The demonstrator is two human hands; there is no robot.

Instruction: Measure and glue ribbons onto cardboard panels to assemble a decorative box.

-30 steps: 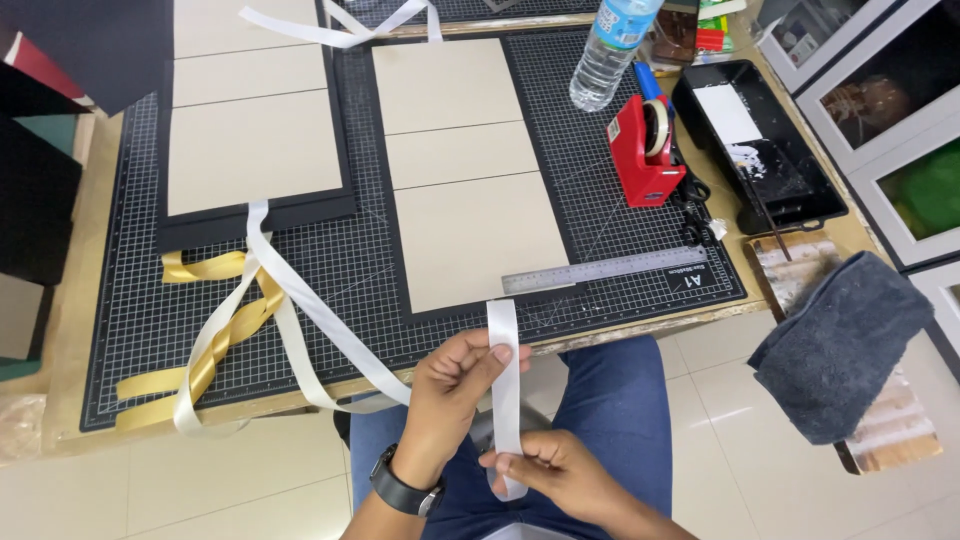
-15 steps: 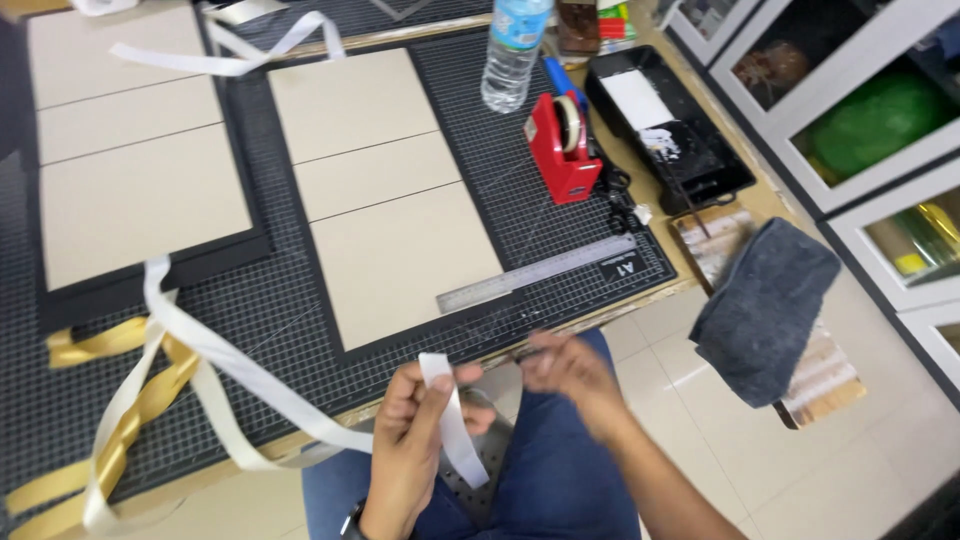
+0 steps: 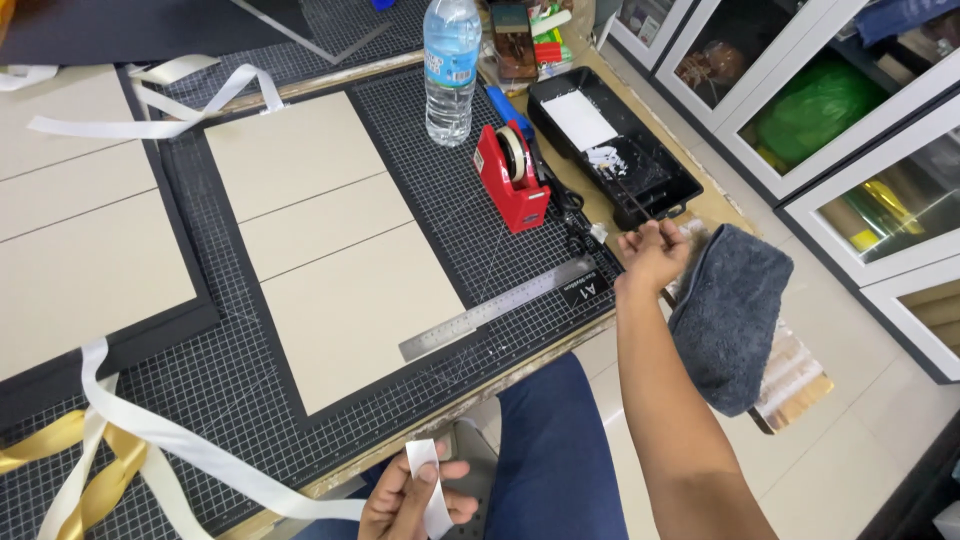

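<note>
Far left, gold ribbon (image 3: 95, 480) is lying tangled under white ribbon (image 3: 190, 450) on the cutting mat (image 3: 440, 200), the white strip running right along the mat's near edge. Left hand (image 3: 415, 500) is sitting low over the lap, thumb and fingers pinching the white ribbon's end, which is looping upright just off the table edge. Beige boards (image 3: 330, 250) are lying flat mid-mat, a steel ruler (image 3: 495, 310) resting slanted just beside their lower right corner. Behind it a red tape dispenser (image 3: 512, 180) is standing near a water bottle (image 3: 450, 70). Right hand (image 3: 652, 255) is reaching out past the mat's right corner, fingers curled closed around something thin and dark, cannot tell what. It is hovering just beside a grey cloth (image 3: 735, 315), below a black tray (image 3: 615, 150).
</note>
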